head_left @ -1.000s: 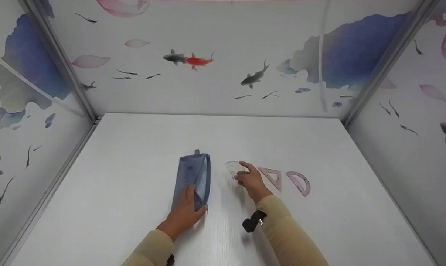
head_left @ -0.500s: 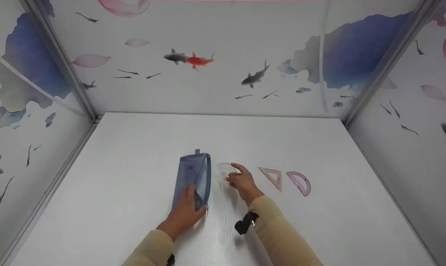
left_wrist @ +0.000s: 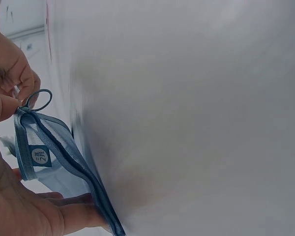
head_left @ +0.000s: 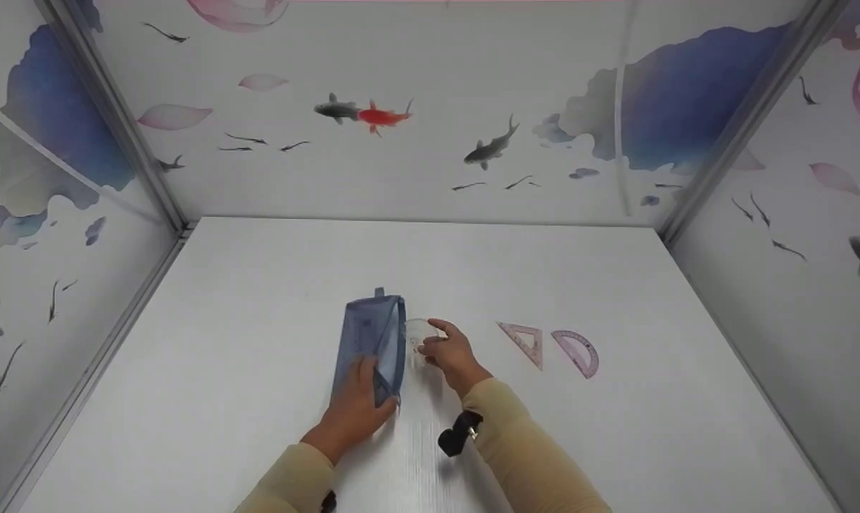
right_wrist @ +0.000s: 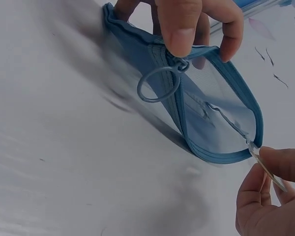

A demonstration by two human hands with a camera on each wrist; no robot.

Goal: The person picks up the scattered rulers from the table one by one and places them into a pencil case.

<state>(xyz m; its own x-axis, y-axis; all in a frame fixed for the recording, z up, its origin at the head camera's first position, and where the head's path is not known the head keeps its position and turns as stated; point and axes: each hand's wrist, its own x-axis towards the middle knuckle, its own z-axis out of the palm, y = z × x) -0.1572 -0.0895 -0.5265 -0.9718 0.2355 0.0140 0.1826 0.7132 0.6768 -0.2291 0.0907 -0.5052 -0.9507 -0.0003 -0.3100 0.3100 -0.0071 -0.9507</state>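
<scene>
In the head view, the left hand (head_left: 355,413) gripped the blue zip pouch (head_left: 369,320); just right of that grip, the right hand (head_left: 452,356) pinched a clear protractor (head_left: 414,335); farther right lay a pink set square (head_left: 534,349) and pink protractor (head_left: 581,354); in the left wrist view, thumb and fingers clasped the pouch; in the right wrist view, the clear protractor's leading edge met the mouth's rim ahead of the tight pinch; insertion seemed in hand, calling next for a wide mouth and an inward slide.

Pretty much a booth (head_left: 814,356), by the looks: a white table (head_left: 187,356) is boxed in by panels (head_left: 415,43) printed with fish (head_left: 385,117) and petals (head_left: 174,117), corners framed by metal posts (head_left: 115,107).
</scene>
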